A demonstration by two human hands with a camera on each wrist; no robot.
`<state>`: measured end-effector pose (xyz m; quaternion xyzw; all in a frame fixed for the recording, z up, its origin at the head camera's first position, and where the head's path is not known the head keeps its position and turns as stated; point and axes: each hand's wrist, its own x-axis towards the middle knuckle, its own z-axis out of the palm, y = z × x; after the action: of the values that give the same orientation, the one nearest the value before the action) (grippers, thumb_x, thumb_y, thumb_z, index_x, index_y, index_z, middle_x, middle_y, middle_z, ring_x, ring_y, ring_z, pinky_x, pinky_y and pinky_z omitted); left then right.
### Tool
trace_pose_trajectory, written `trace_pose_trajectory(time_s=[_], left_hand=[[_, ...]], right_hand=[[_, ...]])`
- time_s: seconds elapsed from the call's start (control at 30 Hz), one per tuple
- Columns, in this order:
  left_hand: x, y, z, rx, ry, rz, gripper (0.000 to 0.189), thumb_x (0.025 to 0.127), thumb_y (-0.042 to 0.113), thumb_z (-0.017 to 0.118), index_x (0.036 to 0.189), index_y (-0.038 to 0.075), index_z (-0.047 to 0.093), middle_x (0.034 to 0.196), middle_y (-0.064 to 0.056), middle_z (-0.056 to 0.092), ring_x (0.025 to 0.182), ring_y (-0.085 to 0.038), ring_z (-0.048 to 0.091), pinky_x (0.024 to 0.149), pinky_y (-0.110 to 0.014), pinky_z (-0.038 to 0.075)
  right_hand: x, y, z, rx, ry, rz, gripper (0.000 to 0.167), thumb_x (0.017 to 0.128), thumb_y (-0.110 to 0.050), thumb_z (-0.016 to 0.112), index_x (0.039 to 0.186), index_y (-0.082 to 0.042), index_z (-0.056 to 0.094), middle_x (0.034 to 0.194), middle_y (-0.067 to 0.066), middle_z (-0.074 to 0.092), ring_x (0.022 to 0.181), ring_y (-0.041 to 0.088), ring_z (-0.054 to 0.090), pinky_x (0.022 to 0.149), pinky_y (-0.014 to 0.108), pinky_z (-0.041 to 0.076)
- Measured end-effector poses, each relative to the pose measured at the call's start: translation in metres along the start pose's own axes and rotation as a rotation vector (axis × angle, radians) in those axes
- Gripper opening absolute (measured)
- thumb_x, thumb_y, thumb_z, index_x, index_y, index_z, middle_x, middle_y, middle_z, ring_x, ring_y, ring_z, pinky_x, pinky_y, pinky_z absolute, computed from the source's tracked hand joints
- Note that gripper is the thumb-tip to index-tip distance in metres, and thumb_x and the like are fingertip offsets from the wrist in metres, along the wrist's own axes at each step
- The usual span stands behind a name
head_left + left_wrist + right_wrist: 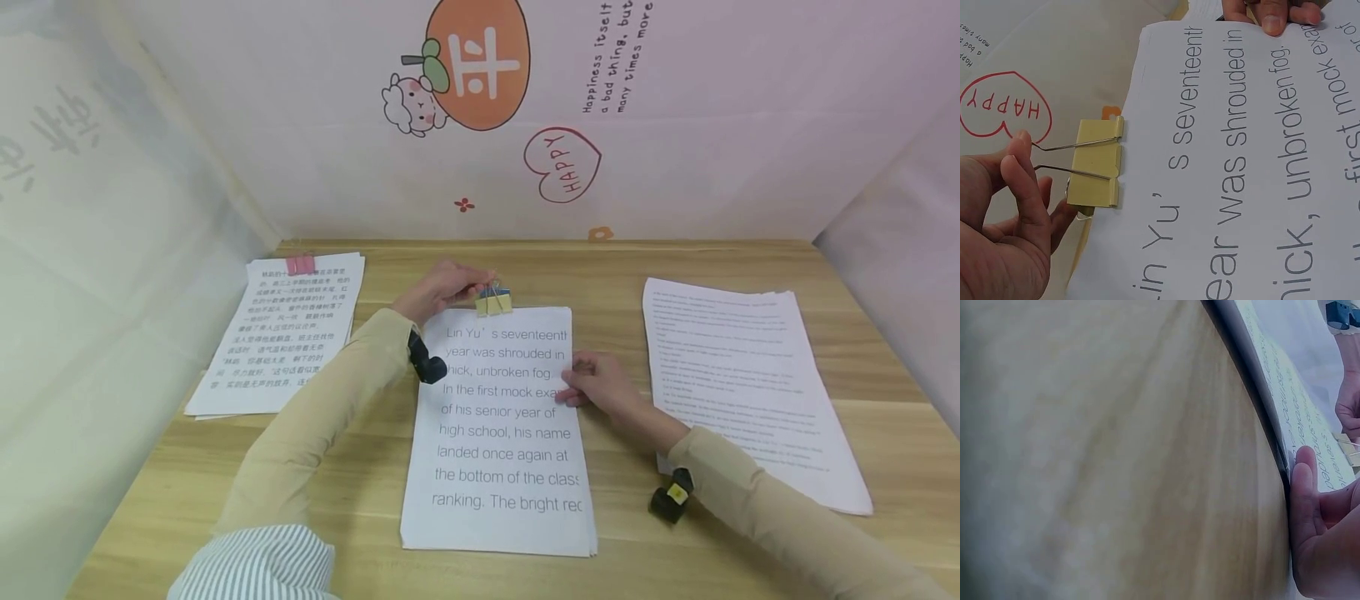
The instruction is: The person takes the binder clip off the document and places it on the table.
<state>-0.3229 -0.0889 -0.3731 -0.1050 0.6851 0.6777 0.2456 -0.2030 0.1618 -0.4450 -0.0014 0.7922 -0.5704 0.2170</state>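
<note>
A stack of printed sheets lies in the middle of the table, large English text facing up. At its top edge sits a yellow binder clip with wire handles. My left hand pinches the clip's handles between thumb and fingers, and the clip's mouth is at the paper's edge in the left wrist view. My right hand grips the right edge of the stack, its thumb over the top sheet; the fingers under the edge are partly hidden.
Back left lies another stack of papers with a pink binder clip at its top. To the right is a stack of sheets in small print. A white printed cloth stands behind the wooden table.
</note>
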Motion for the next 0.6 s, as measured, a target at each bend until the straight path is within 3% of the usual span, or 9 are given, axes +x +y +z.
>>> trace_pose_trajectory(time_s=[0.6], left_hand=[[0.0018, 0.0012, -0.0036, -0.010, 0.046, 0.006, 0.031, 0.088, 0.014, 0.066, 0.114, -0.002, 0.063, 0.066, 0.000, 0.060, 0.051, -0.003, 0.051, 0.046, -0.010, 0.040]], right_hand=[[0.0025, -0.0004, 0.0005, -0.007, 0.010, 0.027, 0.024, 0.097, -0.008, 0.049, 0.116, 0.006, 0.054, 0.105, 0.022, 0.068, 0.076, 0.013, 0.070, 0.068, 0.024, 0.059]])
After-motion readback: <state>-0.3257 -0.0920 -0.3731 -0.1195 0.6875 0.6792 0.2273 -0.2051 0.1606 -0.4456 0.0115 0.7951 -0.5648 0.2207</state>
